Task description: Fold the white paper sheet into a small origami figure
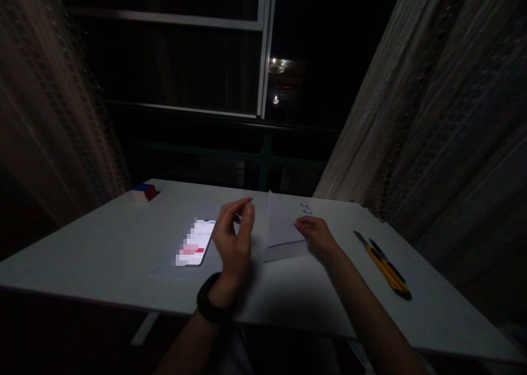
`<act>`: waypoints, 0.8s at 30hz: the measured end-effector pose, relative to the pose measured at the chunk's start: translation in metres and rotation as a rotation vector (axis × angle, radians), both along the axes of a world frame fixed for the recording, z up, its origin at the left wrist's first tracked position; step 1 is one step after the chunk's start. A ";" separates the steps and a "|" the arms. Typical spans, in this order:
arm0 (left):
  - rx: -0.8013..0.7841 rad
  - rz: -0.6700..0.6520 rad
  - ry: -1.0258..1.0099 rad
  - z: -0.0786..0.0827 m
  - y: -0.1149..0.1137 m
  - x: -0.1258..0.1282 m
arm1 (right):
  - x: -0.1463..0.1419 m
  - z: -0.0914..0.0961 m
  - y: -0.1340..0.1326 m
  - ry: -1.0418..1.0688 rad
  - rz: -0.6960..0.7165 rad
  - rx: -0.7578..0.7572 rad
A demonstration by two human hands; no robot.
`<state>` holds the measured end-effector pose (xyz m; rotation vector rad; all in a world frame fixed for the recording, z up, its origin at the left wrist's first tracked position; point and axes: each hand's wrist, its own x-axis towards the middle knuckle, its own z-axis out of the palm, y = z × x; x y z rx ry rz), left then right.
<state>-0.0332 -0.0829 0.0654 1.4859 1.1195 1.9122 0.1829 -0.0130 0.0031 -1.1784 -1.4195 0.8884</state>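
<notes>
A folded white paper sheet [285, 227] lies on the white table, its upper layer lifted a little off the lower one. Dark handwriting marks [305, 209] show on its right part. My right hand [316, 233] is at the right side of the sheet, thumb and fingers pinched together on it. Left of the paper, my left hand [234, 235] is raised above the table with a black band on the wrist. Its fingers curl in to the thumb tip; whether anything small sits between them is too dark to make out.
A lit smartphone [200, 243] lies left of my left hand. On the right are a yellow utility knife [385, 268] and a dark pen [387, 259]. A red, white and blue block [144, 192] stands at the far left. Curtains [411, 89] and a dark window lie behind.
</notes>
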 end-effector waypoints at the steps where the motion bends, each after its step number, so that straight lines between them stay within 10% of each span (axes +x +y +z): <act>1: -0.030 0.005 -0.003 -0.001 0.009 0.004 | -0.002 0.002 -0.001 0.012 -0.005 0.005; 19: -0.351 -0.593 -0.179 0.005 0.047 0.005 | -0.025 0.054 -0.030 -0.258 0.036 0.096; 24: -0.378 -0.462 -0.250 0.011 0.057 0.009 | -0.026 0.061 -0.036 -0.361 0.058 0.127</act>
